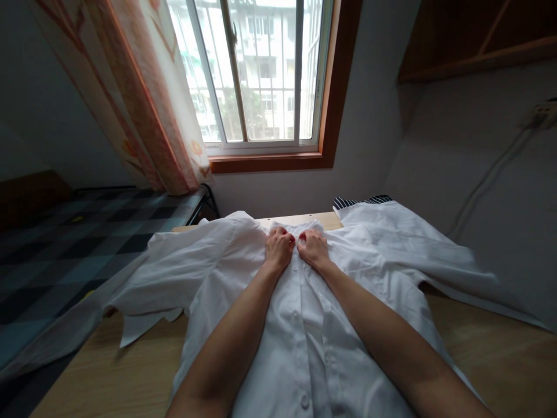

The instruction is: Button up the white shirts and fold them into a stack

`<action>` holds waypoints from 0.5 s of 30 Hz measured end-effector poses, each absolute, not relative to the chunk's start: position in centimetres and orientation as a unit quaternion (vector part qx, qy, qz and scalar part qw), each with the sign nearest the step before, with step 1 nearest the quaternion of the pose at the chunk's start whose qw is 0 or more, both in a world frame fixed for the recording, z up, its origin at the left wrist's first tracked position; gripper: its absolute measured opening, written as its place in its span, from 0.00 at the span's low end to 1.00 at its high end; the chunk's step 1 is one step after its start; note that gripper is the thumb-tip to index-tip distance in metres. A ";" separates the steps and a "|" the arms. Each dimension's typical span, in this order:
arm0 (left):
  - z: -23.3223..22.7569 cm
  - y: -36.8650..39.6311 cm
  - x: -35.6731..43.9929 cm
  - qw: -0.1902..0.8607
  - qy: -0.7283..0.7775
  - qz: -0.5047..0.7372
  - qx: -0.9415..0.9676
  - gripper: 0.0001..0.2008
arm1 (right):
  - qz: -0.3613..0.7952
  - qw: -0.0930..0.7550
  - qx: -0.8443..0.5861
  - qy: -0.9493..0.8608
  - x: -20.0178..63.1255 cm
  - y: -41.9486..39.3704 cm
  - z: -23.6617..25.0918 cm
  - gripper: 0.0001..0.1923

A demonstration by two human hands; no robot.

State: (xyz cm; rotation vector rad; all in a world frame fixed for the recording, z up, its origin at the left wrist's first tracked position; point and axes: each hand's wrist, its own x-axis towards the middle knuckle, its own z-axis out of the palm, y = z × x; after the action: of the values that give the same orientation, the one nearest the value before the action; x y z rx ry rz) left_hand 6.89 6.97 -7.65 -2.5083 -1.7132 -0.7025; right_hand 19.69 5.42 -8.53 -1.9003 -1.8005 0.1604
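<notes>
Both your arms stretched forward, forearms bare, converging. Left hand [279, 246] and right hand [313, 246] side by side, nearly touching, knuckles up. Fingers [278, 233] curled under on both, palms down, wrists straight.

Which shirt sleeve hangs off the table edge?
The sleeve on the person's left: it trails past the wooden table edge toward the checkered bed. The right sleeve lies on the tabletop by the wall.

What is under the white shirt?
Under the white shirt lies a wooden table. Both hands press near its collar. Anything beneath the cloth's middle is hidden.
</notes>
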 end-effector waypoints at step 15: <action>-7.6 6.9 7.1 0.027 -0.557 -0.231 -0.797 0.10 | -0.053 0.180 -0.672 -0.716 19.7 4.8 -8.0 0.15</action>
State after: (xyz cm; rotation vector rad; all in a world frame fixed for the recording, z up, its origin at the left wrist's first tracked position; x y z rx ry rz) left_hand 7.13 6.94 -7.62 -2.4627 -1.7212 -0.7146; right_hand 19.74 4.82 -8.02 -1.9001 -2.0231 -0.1501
